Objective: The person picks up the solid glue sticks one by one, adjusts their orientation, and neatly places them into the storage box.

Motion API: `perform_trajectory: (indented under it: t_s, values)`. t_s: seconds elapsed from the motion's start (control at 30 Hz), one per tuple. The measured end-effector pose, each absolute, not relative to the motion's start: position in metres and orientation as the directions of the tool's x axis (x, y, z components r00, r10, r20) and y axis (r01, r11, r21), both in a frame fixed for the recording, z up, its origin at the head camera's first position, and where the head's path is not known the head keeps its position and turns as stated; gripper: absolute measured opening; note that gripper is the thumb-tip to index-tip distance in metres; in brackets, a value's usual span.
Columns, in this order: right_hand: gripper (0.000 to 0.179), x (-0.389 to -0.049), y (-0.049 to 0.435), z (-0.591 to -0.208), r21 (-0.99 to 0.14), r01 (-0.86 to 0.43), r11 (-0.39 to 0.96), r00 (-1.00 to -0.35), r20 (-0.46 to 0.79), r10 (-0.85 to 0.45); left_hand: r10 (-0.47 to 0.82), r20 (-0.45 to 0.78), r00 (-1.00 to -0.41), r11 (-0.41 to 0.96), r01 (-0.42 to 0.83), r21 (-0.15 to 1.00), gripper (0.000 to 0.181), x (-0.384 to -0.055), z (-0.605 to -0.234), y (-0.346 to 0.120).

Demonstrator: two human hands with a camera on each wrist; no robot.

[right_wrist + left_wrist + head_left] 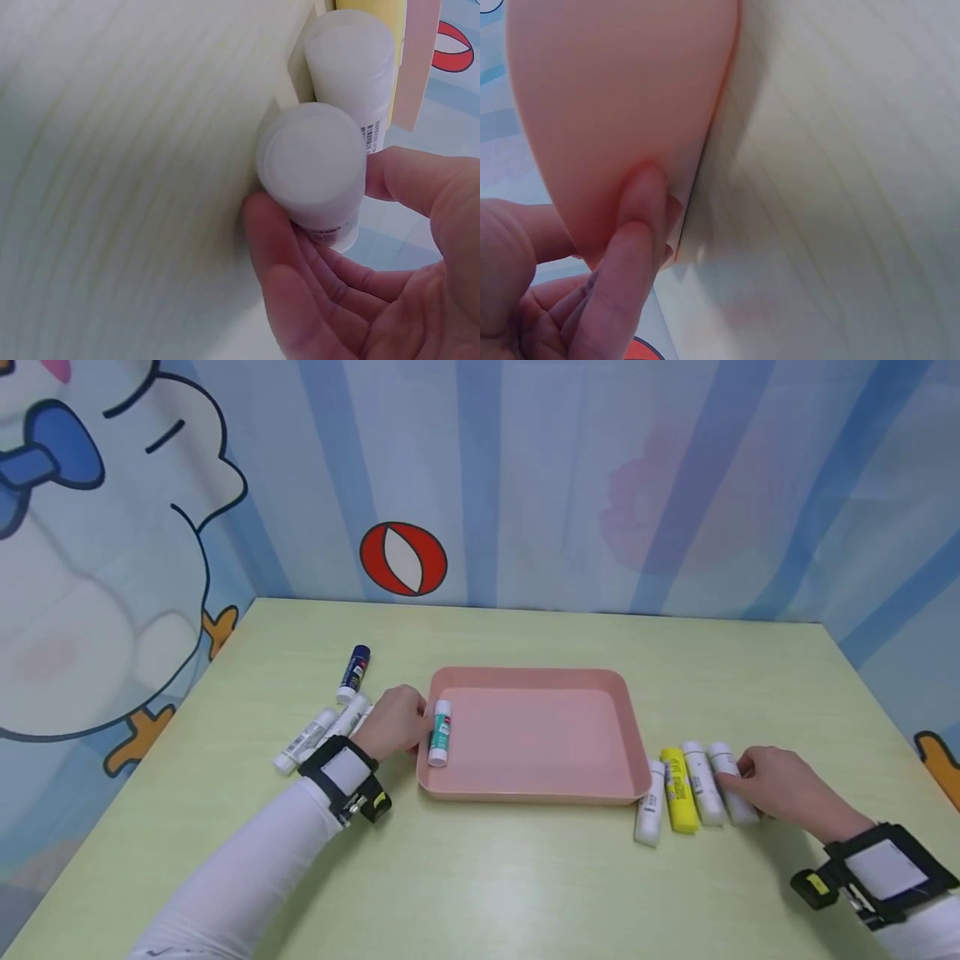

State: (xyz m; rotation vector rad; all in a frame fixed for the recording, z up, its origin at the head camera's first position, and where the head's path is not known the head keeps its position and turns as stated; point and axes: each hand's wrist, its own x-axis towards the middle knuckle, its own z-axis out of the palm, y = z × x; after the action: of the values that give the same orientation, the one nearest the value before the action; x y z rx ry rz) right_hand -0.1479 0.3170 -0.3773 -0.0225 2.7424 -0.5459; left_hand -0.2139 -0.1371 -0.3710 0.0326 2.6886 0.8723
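Observation:
My left hand [396,722] pinches the left rim of a pink tray [536,793]; in the left wrist view the fingers [641,202] press its outer wall and the thumb goes over the rim. A teal-and-white glue stick [440,733] lies inside along the tray's left side. At the right, my right hand [787,785] holds a white glue stick [311,157] between thumb and fingers. That stick is the rightmost of a row beside the tray: another white stick [703,783], a yellow stick [679,791] and a white stick [649,804] near the tray's corner.
Left of the tray lie a dark blue glue stick [354,673] with a white end and several white sticks [306,742], partly hidden by the left hand. A light wooden table [487,877] carries everything. A printed blue striped backdrop [525,485] rises behind it.

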Motion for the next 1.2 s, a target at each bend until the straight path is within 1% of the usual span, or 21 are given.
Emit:
perform_trajectory:
  t_s: [0.2,0.47,0.6,0.7,1.0,1.2]
  values:
    - [0.041,-0.148,0.320,-0.379,-0.381,0.040,0.924,-0.942,-0.322,-0.092,0.114,-0.290,-0.950,0.815,-0.077,0.574,0.015,-0.215,-0.372,-0.137]
    - [0.044,-0.149,0.324,-0.373,-0.382,0.015,0.924,-0.957,-0.272,-0.097,0.107,-0.297,-0.949,0.813,-0.089,0.575,0.015,-0.214,-0.371,-0.137]
    - [0.044,-0.150,0.324,-0.368,-0.378,-0.002,0.926,-0.969,-0.229,-0.096,0.113,-0.299,-0.948,0.816,-0.084,0.572,0.014,-0.214,-0.370,-0.137]
    - [0.042,-0.152,0.323,-0.364,-0.375,-0.038,0.926,-0.977,-0.181,-0.114,0.121,-0.295,-0.948,0.819,-0.072,0.570,0.014,-0.214,-0.370,-0.136]
    - [0.042,-0.159,0.310,-0.347,-0.383,-0.103,0.918,-0.979,-0.126,-0.162,0.127,-0.290,-0.948,0.827,-0.060,0.559,0.015,-0.214,-0.369,-0.135]
    - [0.036,-0.163,0.288,-0.333,-0.381,-0.148,0.913,-0.973,-0.110,-0.204,0.128,-0.299,-0.946,0.829,-0.063,0.556,0.014,-0.215,-0.370,-0.136]
